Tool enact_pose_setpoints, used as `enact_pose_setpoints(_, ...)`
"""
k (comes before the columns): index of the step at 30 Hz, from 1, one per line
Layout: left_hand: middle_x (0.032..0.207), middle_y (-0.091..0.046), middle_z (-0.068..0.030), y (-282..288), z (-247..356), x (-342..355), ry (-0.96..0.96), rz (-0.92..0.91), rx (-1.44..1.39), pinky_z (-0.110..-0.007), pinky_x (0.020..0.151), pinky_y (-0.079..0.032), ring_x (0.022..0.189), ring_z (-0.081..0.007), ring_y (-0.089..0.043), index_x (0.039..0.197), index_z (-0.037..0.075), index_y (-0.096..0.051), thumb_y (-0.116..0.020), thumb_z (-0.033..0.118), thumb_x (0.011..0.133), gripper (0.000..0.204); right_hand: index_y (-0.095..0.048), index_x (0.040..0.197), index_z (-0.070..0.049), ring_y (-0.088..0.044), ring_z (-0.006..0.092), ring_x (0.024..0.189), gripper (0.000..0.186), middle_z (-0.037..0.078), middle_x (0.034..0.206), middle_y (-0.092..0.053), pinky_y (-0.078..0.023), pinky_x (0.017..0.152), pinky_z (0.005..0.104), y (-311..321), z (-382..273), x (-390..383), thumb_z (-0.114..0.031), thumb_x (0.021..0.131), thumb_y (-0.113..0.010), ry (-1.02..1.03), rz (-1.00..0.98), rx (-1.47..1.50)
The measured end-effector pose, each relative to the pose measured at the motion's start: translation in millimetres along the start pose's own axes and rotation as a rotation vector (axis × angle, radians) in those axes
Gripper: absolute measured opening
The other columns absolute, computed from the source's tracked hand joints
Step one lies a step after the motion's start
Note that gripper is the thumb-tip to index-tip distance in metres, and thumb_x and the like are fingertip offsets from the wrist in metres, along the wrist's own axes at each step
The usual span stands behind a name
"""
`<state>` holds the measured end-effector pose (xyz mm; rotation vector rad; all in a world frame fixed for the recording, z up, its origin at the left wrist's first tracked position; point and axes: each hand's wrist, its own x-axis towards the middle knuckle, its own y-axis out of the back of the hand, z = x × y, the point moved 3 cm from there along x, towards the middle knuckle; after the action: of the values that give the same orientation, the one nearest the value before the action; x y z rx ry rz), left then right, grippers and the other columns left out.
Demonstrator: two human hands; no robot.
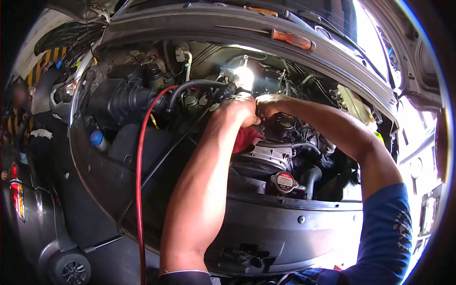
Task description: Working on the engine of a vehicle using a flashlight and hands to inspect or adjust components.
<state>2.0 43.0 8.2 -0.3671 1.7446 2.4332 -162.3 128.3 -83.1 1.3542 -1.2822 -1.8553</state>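
Both my arms reach into a car's engine bay, hands close together over the rear of the engine (273, 154). My left hand (241, 110) is closed, with most of its fingers hidden. Beside it my right hand (269, 105) is curled into a closed grip; what it holds, if anything, cannot be made out. A red cloth (245, 138) lies just below my left hand, against the engine. Right behind my hands shines a bright work lamp (243, 77), its glare washing out nearby parts. A black hose (197, 83) runs up to this spot from the left.
A red hose (139, 175) hangs down left of my left arm. An orange-handled screwdriver (293, 40) rests on the cowl below the windscreen. The radiator cap (284, 182) is in front of the engine. Another car (35, 213) and a person (40, 92) are at the far left.
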Motion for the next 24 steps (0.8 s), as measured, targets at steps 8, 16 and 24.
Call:
enact_pose_setpoints(8,0.138,-0.06,-0.0243,2,1,0,-0.031,-0.001,-0.001,-0.045,0.108,-0.047,0.13,-0.0361,-0.057,0.134,-0.006,-0.056,-0.073,0.039,0.092,0.064,-0.074,0.103,-0.005,-0.072,0.0353,0.091,0.031,0.017,0.1,-0.075,-0.056,0.078,0.0456,-2,-1,3,-0.025,0.081,-0.072,0.081,0.028,-0.088)
enact_pose_setpoints(16,0.135,-0.061,-0.0241,-1,-1,2,0.001,-0.01,-0.025,-0.046,0.107,-0.048,0.128,-0.036,-0.059,0.132,-0.005,-0.058,-0.073,0.039,0.092,0.061,-0.075,0.098,-0.005,-0.071,0.0351,0.087,0.027,0.016,0.099,-0.075,-0.055,0.074,0.0465,3,10,2,-0.026,0.08,-0.071,0.131,0.097,-0.063)
enact_pose_setpoints(24,0.115,-0.07,-0.0234,-5,-15,23,-0.154,0.323,-0.056,-0.048,0.098,-0.05,0.114,-0.0386,-0.065,0.108,0.0,-0.07,-0.07,0.021,0.093,0.026,-0.074,0.088,-0.001,-0.072,0.0371,0.084,0.022,0.022,0.086,-0.072,-0.057,0.077,0.046,63,12,-84,-0.019,0.076,-0.067,0.131,0.376,-0.381)
